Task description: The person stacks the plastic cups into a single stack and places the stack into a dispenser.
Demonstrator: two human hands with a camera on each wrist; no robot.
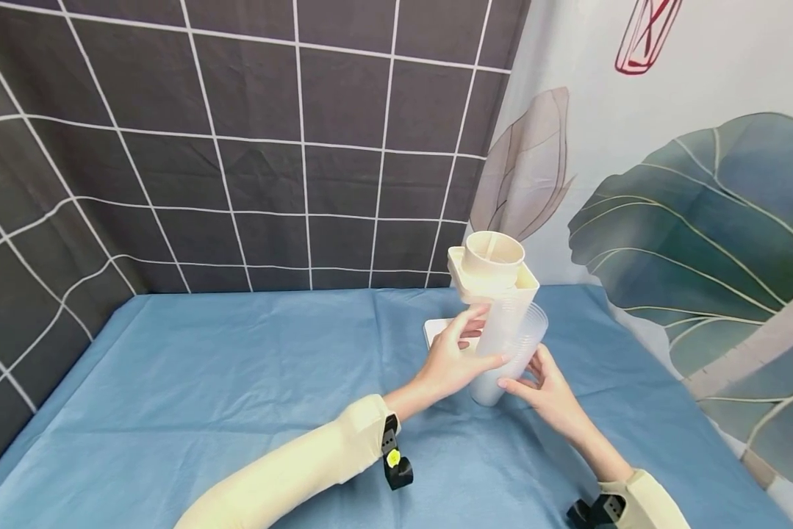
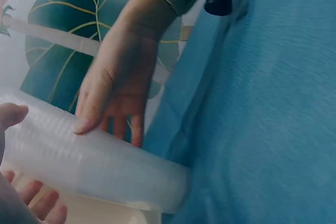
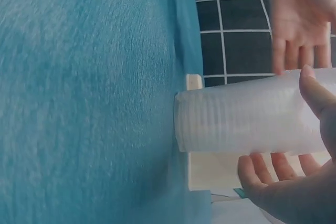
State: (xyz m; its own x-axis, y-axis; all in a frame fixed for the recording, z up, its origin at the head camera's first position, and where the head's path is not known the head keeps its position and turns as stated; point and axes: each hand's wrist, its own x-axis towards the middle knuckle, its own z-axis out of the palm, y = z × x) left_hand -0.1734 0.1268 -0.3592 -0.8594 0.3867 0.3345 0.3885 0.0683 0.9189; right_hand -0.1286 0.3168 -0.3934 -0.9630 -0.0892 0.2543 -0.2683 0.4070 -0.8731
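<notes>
A tall stack of clear plastic cups leans slightly to the right, its narrow end down at the blue cloth. My left hand holds it from the left, thumb in front and fingers toward the back. On the lower right side, my right hand grips the stack between thumb and fingers. Right behind the cups stands a cream dispenser with a round open ring on top. Its column is partly hidden by the cups and my left hand.
The dispenser's pale base shows left of my left hand. Blue cloth covers the table. A dark grid-patterned curtain hangs behind, and a leaf-printed curtain lines the right side.
</notes>
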